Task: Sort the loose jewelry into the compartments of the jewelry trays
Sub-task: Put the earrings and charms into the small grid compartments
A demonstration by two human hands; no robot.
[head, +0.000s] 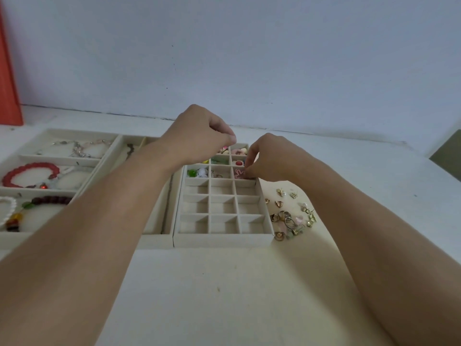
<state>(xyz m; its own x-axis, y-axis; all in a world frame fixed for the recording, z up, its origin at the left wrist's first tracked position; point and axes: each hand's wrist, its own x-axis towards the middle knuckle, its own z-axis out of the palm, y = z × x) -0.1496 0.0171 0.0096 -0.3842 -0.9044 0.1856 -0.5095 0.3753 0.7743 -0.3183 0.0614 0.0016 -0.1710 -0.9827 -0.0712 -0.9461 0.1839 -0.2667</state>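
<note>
A small pink piece was being set into a right-column compartment of the grid tray by the pinched fingers of the right hand, the left hand hovered curled with any contents hidden, and the loose earrings and rings nearer than the fingers were judged next to be fetched.

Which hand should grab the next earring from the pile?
Probably the right hand: the loose earring pile lies on its side, right of the grid tray. The left hand would have to cross over.

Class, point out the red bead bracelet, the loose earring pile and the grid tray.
red bead bracelet (17, 174): head view, left beads.
loose earring pile (289, 218): head view, central rings.
grid tray (222, 239): head view, front wall.
</note>
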